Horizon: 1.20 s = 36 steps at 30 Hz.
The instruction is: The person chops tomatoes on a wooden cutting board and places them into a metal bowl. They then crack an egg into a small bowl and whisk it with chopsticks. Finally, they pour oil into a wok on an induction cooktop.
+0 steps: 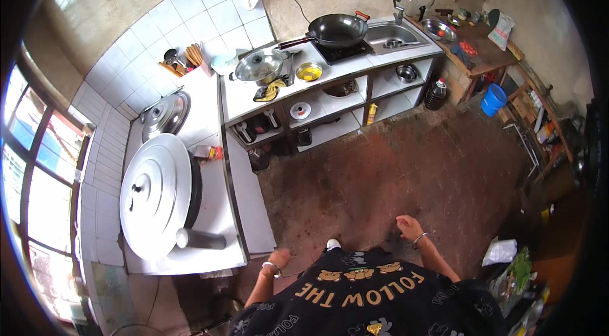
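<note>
My left hand point(279, 258), with a bangle at the wrist, hangs over the floor beside the corner of the white tiled counter point(214, 203). It is blurred, and its fingers cannot be made out well. My right hand point(407, 227) is over the brown floor on the other side of my body, its fingers curled; whether they are fully closed cannot be told. Neither hand touches a visible object. Nearest to the left hand, a grey cylinder point(202, 239) lies on the counter by a large round metal lid point(157, 198).
Along the far wall a wok point(338, 29) stands on a black cooktop point(342, 53) beside a steel sink point(390, 36). A lidded pan point(259, 67) and a bowl of yellow food point(309, 72) are left of it. A blue bucket point(494, 99) stands by the wooden table point(492, 58).
</note>
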Tool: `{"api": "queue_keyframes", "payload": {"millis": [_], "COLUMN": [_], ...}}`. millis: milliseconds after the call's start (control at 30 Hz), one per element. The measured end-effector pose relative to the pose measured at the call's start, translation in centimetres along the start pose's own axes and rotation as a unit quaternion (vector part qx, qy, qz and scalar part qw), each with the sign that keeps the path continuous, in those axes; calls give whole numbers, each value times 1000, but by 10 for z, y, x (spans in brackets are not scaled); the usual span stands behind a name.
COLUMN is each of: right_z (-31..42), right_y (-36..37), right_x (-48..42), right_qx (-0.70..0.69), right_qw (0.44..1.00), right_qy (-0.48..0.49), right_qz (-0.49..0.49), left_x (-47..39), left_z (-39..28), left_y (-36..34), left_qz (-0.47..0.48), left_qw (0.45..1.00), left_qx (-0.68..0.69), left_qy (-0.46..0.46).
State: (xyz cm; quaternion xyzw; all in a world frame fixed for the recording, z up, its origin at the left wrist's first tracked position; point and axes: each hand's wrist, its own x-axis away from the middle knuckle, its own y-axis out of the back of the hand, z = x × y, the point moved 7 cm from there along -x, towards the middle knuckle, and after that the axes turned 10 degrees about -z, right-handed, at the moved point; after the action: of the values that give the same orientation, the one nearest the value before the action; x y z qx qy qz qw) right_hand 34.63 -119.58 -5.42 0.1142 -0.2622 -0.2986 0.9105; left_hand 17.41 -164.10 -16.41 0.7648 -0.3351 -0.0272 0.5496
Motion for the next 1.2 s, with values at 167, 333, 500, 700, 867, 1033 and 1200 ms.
{"api": "queue_keyframes", "payload": {"millis": [167, 333, 500, 700, 867, 1033, 1200], "right_z": [28, 102, 212, 344, 364, 324, 296], "right_y": [-17, -58, -112, -178, -181, -136, -125], "right_x": [-84, -202, -321, -397, -409, -409, -384], "right_qx": [-44, 77, 23, 81, 55, 118, 26], "right_qw": [999, 989, 987, 946, 950, 983, 998], "right_qy": [-13, 121, 121, 237, 219, 116, -62], "right_qz": [-5, 45, 105, 207, 217, 83, 0], "left_x": [-120, -226, -318, -430, -542, -641, -669], "left_z": [-71, -75, -64, -59, -64, -49, -33], "left_y": [147, 217, 265, 319, 357, 365, 348], "left_qz": [-101, -165, -176, -238, -217, -183, -147], "left_qw": [984, 960, 957, 960, 975, 981, 983], "left_qx": [144, 227, 224, 148, 47, -46, -112], "left_qy": [24, 15, 53, 20, 31, 49, 5]}}
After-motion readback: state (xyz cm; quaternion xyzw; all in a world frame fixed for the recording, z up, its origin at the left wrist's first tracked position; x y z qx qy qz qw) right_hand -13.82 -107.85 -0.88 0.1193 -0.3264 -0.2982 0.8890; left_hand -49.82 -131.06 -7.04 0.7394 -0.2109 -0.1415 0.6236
